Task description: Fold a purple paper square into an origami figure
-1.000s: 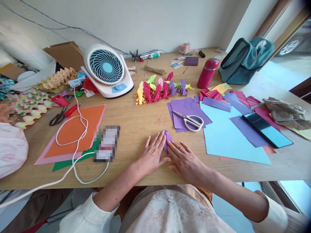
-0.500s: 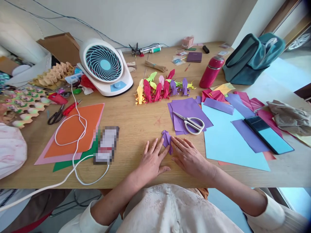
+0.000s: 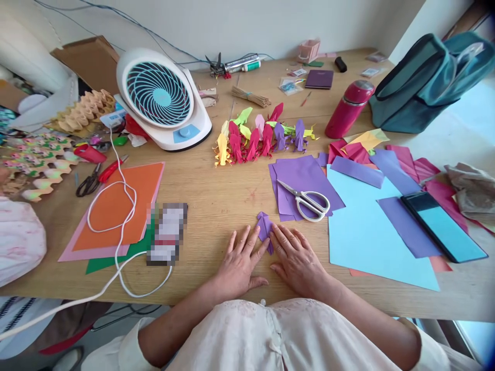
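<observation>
A small folded purple paper figure [image 3: 264, 225] lies on the wooden table between my hands. Its pointed top faces away from me, and part of its sides is under my fingers. My left hand [image 3: 240, 264] lies flat, fingers spread, with the fingertips touching the figure's left side. From the right, my right hand [image 3: 297, 256] rests palm down, its fingers stretched out and index fingertip on the figure's edge. Just beyond are purple paper sheets [image 3: 288, 178] with white-handled scissors [image 3: 312, 205] on them. Several finished folded paper figures [image 3: 253, 144] stand in a colourful row farther back.
A white fan [image 3: 199, 111] stands at the back left. Left of my hands are orange paper [image 3: 116, 206] and a phone [image 3: 167, 234] on a white cable. To the right lie light blue paper [image 3: 363, 232], a dark phone [image 3: 444, 226], a pink bottle [image 3: 350, 109] and a teal bag [image 3: 421, 98].
The camera view has shifted and tilted slightly. My hands keep nearly the same flat pose beside the purple paper figure, which still lies between them.
</observation>
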{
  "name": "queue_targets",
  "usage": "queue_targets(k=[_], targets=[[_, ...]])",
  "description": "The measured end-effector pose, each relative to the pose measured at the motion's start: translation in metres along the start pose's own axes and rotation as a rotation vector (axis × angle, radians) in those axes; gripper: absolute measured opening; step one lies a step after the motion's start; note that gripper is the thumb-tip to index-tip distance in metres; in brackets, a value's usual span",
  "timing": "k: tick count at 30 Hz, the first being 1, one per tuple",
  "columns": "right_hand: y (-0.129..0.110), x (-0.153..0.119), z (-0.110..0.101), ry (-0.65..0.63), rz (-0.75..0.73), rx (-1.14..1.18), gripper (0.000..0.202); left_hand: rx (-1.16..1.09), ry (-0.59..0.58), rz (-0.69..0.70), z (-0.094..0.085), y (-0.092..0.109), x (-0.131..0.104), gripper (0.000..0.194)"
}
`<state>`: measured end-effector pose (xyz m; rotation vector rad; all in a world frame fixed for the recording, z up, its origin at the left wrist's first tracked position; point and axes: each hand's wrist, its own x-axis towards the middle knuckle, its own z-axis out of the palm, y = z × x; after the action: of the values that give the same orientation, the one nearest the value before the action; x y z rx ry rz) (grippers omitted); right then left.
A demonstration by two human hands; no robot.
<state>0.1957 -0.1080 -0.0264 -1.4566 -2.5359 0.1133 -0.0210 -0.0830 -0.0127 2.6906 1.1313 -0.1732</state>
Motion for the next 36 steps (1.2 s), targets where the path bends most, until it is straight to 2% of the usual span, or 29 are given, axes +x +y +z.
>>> queue_targets(k=[4,8,10,13,16,19,23,27,29,32,34,36], targets=[[0.013,0.005,-0.014,0.051,-0.042,0.129,0.049,-0.112,0.072,-0.011,-0.006,-0.005,0.001,0.075],[0.026,0.022,-0.028,0.07,0.069,0.219,0.033,-0.29,0.308,-0.164,-0.018,-0.01,0.016,0.046],[0.028,0.033,-0.029,0.079,0.128,0.2,0.025,-0.373,0.382,-0.233,-0.024,-0.011,0.028,0.037],[0.025,0.047,-0.024,0.031,0.191,0.142,0.019,-0.356,0.363,-0.323,-0.027,-0.013,0.045,0.023],[0.02,0.052,-0.017,0.006,0.247,0.153,0.02,-0.405,0.34,-0.333,-0.026,-0.015,0.055,0.007],[0.02,0.052,-0.013,0.018,0.277,0.294,0.014,-0.617,0.359,-0.312,-0.025,-0.016,0.059,0.009],[0.025,0.05,-0.014,0.054,0.36,0.731,0.008,-1.028,0.366,-0.318,-0.03,-0.019,0.06,0.014],[0.026,0.05,-0.015,0.096,0.377,1.016,0.011,-1.24,0.467,-0.354,-0.032,-0.023,0.063,0.022],[0.023,0.049,-0.016,0.135,0.379,1.017,0.011,-1.329,0.523,-0.384,-0.031,-0.024,0.065,0.024],[0.018,0.049,-0.019,0.307,0.316,0.837,0.011,-1.448,0.57,-0.372,-0.03,-0.022,0.067,0.023],[0.016,0.049,-0.021,0.398,0.238,0.708,0.009,-1.507,0.585,-0.338,-0.032,-0.019,0.067,0.024],[0.015,0.049,-0.022,0.425,0.194,0.635,0.009,-1.549,0.571,-0.301,-0.035,-0.015,0.066,0.026]])
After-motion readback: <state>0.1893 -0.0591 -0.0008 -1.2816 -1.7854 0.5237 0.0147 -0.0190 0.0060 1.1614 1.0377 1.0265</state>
